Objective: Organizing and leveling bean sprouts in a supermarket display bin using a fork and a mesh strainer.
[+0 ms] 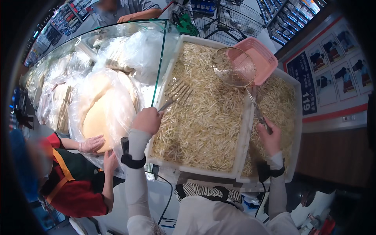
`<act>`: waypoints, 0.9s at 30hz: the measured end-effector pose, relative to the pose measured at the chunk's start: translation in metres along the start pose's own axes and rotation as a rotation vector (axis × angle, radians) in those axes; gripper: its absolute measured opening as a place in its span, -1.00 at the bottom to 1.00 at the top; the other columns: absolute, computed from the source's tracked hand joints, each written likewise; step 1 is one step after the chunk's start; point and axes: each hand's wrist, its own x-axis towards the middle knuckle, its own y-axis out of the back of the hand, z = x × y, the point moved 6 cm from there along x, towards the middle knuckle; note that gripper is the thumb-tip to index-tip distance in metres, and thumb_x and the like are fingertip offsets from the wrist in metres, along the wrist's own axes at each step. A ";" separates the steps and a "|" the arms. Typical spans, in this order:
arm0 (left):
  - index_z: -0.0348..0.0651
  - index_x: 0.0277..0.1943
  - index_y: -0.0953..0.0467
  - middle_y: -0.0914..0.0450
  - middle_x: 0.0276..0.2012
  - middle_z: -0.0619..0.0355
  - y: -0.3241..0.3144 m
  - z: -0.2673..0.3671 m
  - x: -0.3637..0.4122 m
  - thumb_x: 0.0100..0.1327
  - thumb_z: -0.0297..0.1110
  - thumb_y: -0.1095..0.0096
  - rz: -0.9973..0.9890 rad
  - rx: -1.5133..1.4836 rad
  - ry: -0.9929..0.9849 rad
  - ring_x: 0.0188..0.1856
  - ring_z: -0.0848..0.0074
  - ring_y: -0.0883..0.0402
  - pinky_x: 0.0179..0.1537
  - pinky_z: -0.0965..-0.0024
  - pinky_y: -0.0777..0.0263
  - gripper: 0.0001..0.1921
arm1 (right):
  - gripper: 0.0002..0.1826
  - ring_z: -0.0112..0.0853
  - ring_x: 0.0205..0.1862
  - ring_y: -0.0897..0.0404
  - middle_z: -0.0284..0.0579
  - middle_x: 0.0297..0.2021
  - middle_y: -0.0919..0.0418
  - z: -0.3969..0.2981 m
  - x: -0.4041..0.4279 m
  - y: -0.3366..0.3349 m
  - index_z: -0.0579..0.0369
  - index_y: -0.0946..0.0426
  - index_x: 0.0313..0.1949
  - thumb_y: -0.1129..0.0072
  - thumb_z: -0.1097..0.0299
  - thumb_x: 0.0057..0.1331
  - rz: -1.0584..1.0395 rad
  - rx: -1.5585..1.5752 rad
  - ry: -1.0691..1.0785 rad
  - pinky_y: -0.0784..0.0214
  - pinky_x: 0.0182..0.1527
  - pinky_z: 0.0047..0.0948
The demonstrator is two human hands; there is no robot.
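Bean sprouts [202,123] fill a large white plastic tub [194,169]. My left hand [147,119] grips the handle of a metal fork-like tool [179,91], whose tines rest at the sprouts near the tub's left side. In my right hand [269,135] is the handle of a round wire mesh skimmer [234,67]. Its basket is over the far right of the sprouts and overlaps a pink plastic basket [258,58] in view. A second white tub [295,129], also holding sprouts, stands on the right beneath my right hand.
At left, a co-worker's gloved hand [93,144] touches a round flat dough-like sheet [100,120] in clear plastic. A glass panel [160,63] divides that counter from the tubs. Beyond stand a person [126,11] and a shopping cart [226,22]. A poster board [332,67] borders the right.
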 end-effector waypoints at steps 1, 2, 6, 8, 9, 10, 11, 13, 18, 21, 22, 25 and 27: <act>-0.33 -0.34 -0.50 -0.54 -0.38 -0.24 -0.007 0.002 0.008 0.26 -0.03 0.06 0.001 0.001 0.000 -0.28 -0.06 -0.51 -0.24 0.05 -0.37 -0.57 | -0.62 -0.59 -0.34 -0.47 -0.13 -0.34 -0.59 0.005 -0.002 0.001 0.30 -0.44 -0.02 -0.17 0.43 0.16 -0.001 0.073 -0.107 -0.32 -0.22 -0.60; -0.32 -0.36 -0.50 -0.55 -0.38 -0.20 -0.016 0.008 0.023 0.28 -0.05 0.10 0.079 -0.036 0.009 -0.28 -0.03 -0.53 -0.24 0.05 -0.39 -0.56 | -0.62 -0.59 -0.34 -0.47 -0.13 -0.34 -0.59 0.007 -0.002 0.000 0.30 -0.44 -0.02 -0.17 0.43 0.16 0.001 0.073 -0.106 -0.32 -0.22 -0.60; -0.31 -0.36 -0.49 -0.56 -0.37 -0.17 -0.067 0.021 0.093 0.33 -0.08 0.21 0.241 -0.131 0.036 -0.26 0.00 -0.54 -0.22 0.06 -0.40 -0.55 | -0.62 -0.62 -0.39 -0.44 -0.21 -0.40 -0.57 -0.007 0.001 0.001 0.31 -0.44 -0.02 -0.17 0.41 0.17 0.041 -0.090 0.062 -0.30 -0.27 -0.62; -0.29 -0.32 -0.49 -0.56 -0.35 -0.17 -0.079 0.025 0.118 0.34 -0.08 0.25 0.149 -0.157 0.073 -0.23 0.01 -0.54 -0.20 0.06 -0.40 -0.56 | -0.62 -0.62 -0.39 -0.44 -0.21 -0.40 -0.57 -0.010 -0.001 -0.005 0.32 -0.44 -0.03 -0.17 0.41 0.18 0.023 -0.134 0.045 -0.30 -0.27 -0.62; -0.29 -0.32 -0.49 -0.56 -0.35 -0.17 -0.084 0.031 0.126 0.34 -0.08 0.25 0.150 -0.161 0.068 -0.23 0.01 -0.54 -0.20 0.06 -0.40 -0.56 | -0.61 -0.63 -0.39 -0.44 -0.22 -0.38 -0.57 -0.008 -0.001 -0.007 0.32 -0.44 -0.02 -0.17 0.40 0.18 -0.001 -0.135 0.046 -0.30 -0.27 -0.62; -0.31 -0.35 -0.49 -0.55 -0.34 -0.20 -0.086 0.035 0.133 0.34 -0.07 0.28 0.213 -0.190 0.081 -0.23 -0.01 -0.54 -0.19 0.06 -0.39 -0.53 | -0.60 -0.63 -0.38 -0.44 -0.23 -0.37 -0.57 -0.007 -0.001 -0.010 0.32 -0.43 -0.02 -0.17 0.39 0.18 -0.026 -0.135 0.048 -0.31 -0.27 -0.62; -0.33 -0.37 -0.48 -0.55 -0.34 -0.23 -0.086 0.036 0.139 0.35 -0.05 0.30 0.277 -0.218 0.097 -0.23 -0.03 -0.53 -0.18 0.05 -0.39 -0.50 | -0.60 -0.63 -0.38 -0.44 -0.23 -0.37 -0.57 -0.006 -0.001 -0.012 0.32 -0.43 -0.02 -0.17 0.39 0.18 -0.024 -0.138 0.051 -0.31 -0.27 -0.62; -0.32 -0.37 -0.49 -0.56 -0.33 -0.21 -0.095 0.029 0.159 0.35 -0.05 0.31 0.279 -0.214 0.057 -0.22 -0.02 -0.54 -0.17 0.06 -0.39 -0.49 | -0.58 -0.63 -0.39 -0.44 -0.24 -0.34 -0.57 -0.009 -0.002 -0.024 0.31 -0.42 0.00 -0.17 0.37 0.18 -0.081 0.004 0.101 -0.31 -0.25 -0.63; -0.31 -0.35 -0.52 -0.56 -0.28 -0.18 -0.101 0.033 0.181 0.34 -0.07 0.31 0.139 -0.169 0.029 -0.19 0.01 -0.54 -0.16 0.08 -0.40 -0.49 | -0.56 -0.58 -0.30 -0.49 -0.15 -0.25 -0.58 0.007 0.008 -0.033 0.31 -0.40 0.02 -0.15 0.34 0.19 -0.093 -0.034 0.008 -0.33 -0.18 -0.59; -0.31 -0.31 -0.53 -0.55 -0.24 -0.19 -0.110 0.022 0.187 0.34 -0.09 0.32 0.071 -0.129 0.057 -0.17 0.03 -0.54 -0.15 0.08 -0.40 -0.51 | -0.56 -0.52 -0.25 -0.52 -0.08 -0.22 -0.59 0.000 0.016 -0.047 0.31 -0.40 0.02 -0.14 0.33 0.19 -0.069 -0.097 0.016 -0.33 -0.15 -0.55; -0.31 -0.29 -0.53 -0.56 -0.23 -0.18 -0.112 0.023 0.185 0.34 -0.10 0.32 0.084 -0.126 0.062 -0.16 0.03 -0.54 -0.15 0.09 -0.41 -0.52 | -0.56 -0.45 -0.24 -0.54 -0.01 -0.21 -0.58 -0.006 0.019 -0.051 0.30 -0.40 0.02 -0.14 0.32 0.19 -0.073 -0.126 0.026 -0.33 -0.13 -0.52; -0.25 -0.26 -0.55 -0.57 -0.22 -0.11 -0.115 0.025 0.179 0.34 -0.13 0.27 0.077 -0.085 0.079 -0.17 0.10 -0.56 -0.16 0.13 -0.43 -0.57 | -0.57 -0.27 -0.20 -0.57 0.10 -0.21 -0.56 -0.020 0.030 -0.064 0.31 -0.41 0.00 -0.13 0.31 0.19 -0.069 -0.205 0.105 -0.33 -0.11 -0.46; -0.18 -0.23 -0.56 -0.59 -0.21 -0.04 -0.116 0.025 0.177 0.34 -0.15 0.22 0.057 -0.049 0.095 -0.18 0.17 -0.59 -0.18 0.17 -0.46 -0.62 | -0.58 -0.17 -0.19 -0.57 0.16 -0.21 -0.55 -0.029 0.038 -0.075 0.31 -0.42 -0.02 -0.12 0.31 0.19 -0.064 -0.255 0.175 -0.33 -0.10 -0.43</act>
